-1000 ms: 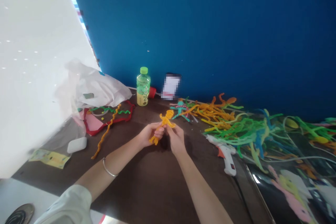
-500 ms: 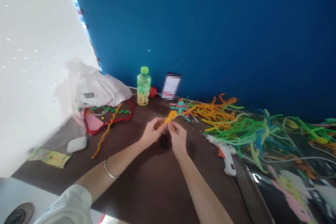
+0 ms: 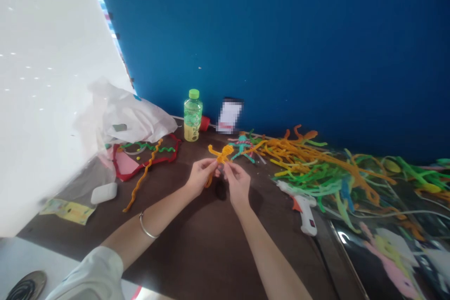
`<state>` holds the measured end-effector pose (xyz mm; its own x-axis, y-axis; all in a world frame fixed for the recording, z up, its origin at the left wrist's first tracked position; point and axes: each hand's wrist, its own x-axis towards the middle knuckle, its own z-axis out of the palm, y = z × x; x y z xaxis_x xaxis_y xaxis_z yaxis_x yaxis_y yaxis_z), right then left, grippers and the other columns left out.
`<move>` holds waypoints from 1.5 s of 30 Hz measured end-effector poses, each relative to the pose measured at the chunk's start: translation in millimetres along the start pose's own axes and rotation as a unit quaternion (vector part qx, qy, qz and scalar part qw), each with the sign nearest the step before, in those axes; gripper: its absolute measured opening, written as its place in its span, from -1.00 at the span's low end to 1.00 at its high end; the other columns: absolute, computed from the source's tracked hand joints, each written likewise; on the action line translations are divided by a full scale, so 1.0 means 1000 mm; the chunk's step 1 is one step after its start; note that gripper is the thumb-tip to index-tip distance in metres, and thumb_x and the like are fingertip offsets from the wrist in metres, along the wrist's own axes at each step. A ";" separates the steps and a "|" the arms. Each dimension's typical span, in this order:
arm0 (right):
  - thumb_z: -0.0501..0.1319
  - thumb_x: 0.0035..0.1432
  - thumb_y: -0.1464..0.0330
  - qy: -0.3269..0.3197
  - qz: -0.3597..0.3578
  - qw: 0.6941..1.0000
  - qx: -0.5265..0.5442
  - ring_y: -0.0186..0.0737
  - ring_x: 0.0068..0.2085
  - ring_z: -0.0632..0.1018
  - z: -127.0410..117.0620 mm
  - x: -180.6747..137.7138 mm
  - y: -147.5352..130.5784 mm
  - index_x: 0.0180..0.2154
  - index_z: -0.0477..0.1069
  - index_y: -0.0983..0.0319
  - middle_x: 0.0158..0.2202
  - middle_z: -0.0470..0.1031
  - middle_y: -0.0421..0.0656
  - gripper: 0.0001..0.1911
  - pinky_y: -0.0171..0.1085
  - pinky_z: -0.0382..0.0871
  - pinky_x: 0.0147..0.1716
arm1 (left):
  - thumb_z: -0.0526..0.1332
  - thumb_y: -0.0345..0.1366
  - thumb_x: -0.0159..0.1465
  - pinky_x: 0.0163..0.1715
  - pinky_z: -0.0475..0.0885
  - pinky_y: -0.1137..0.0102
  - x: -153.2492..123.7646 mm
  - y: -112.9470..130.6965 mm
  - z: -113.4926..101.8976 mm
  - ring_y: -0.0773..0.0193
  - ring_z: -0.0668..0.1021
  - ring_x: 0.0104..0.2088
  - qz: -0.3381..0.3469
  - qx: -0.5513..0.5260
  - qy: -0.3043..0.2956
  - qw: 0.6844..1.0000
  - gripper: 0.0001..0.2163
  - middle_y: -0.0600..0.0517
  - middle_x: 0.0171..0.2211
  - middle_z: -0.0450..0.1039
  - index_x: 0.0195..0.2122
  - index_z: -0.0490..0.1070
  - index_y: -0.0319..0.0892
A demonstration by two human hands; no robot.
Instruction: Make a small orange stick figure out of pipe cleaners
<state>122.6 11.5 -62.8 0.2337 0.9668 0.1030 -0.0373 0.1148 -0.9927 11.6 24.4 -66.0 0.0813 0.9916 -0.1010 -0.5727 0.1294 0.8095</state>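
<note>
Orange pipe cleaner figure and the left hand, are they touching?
Touching. The head view shows the left hand with its fingertips pressed on the orange pipe cleaner figure, holding it at the middle.

— Orange pipe-cleaner figure (image 3: 221,153) I'm holding: surface?
— Fuzzy, matt chenille.
— Others?
— Plastic bottle (image 3: 193,119), clear, glossy; glue gun (image 3: 305,211), smooth white plastic; plastic bag (image 3: 135,119), thin, crinkled.

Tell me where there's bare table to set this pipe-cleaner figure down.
Bare table lies below the left hand and right hand, which hold the figure. Another patch lies between the right hand and the glue gun. It's crowded rightward at the pipe cleaners, and leftward at the red felt and plastic bag.
</note>
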 end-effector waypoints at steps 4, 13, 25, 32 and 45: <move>0.28 -0.11 0.19 0.000 0.016 1.000 0.019 -0.39 -0.58 0.39 -0.002 0.002 0.004 -0.40 0.46 0.29 -0.51 0.48 -0.17 -0.71 -0.34 0.32 -0.55 | 0.34 -0.32 -0.04 -0.58 0.33 0.61 0.000 0.004 0.001 0.54 0.39 -0.62 -0.075 -0.067 0.000 0.995 -0.82 0.04 -0.54 0.42 -0.46 0.43 -0.33; 0.33 -0.20 0.20 0.021 0.075 0.992 0.101 -0.37 -0.56 0.41 0.004 0.004 0.012 -0.44 0.46 0.31 -0.51 0.49 -0.15 -0.68 -0.33 0.33 -0.56 | 0.16 -0.49 0.12 -0.61 0.33 0.73 -0.001 0.010 -0.002 0.61 0.33 -0.62 -0.163 -0.177 -0.042 0.970 -0.95 0.06 -0.51 0.31 -0.48 0.35 -0.30; 0.29 -0.13 0.22 0.007 0.038 0.994 0.107 -0.40 -0.57 0.39 0.005 -0.001 0.007 -0.41 0.37 0.28 -0.54 0.42 -0.23 -0.72 -0.36 0.30 -0.57 | 0.32 -0.26 -0.02 -0.53 0.37 0.59 0.002 -0.001 0.000 0.53 0.41 -0.59 -0.036 -0.034 0.013 0.999 -0.79 0.06 -0.49 0.42 -0.45 0.37 -0.28; 0.30 -0.11 0.24 0.049 -0.055 0.997 0.004 -0.27 -0.41 0.51 0.014 -0.015 -0.008 -0.32 0.38 0.26 -0.41 0.48 -0.14 -0.70 -0.28 0.42 -0.39 | 0.29 -0.20 -0.01 -0.42 0.40 0.48 -0.003 -0.002 0.005 0.39 0.47 -0.48 0.121 0.138 0.049 0.982 -0.79 0.04 -0.50 0.46 -0.46 0.43 -0.25; 0.28 -0.09 0.21 0.088 0.039 0.993 0.075 -0.26 -0.44 0.53 0.013 -0.006 0.005 -0.38 0.42 0.32 -0.45 0.53 -0.11 -0.70 -0.26 0.42 -0.39 | 0.34 -0.25 -0.05 -0.45 0.38 0.55 0.002 -0.009 0.002 0.48 0.44 -0.55 0.025 -0.018 0.064 0.997 -0.78 0.06 -0.53 0.45 -0.43 0.43 -0.28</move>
<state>108.8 9.3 -67.2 0.3893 0.9211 0.0003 -0.2037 0.0864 -0.9752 18.0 25.7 -72.3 -0.0510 0.9893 -0.1366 -0.6032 0.0785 0.7937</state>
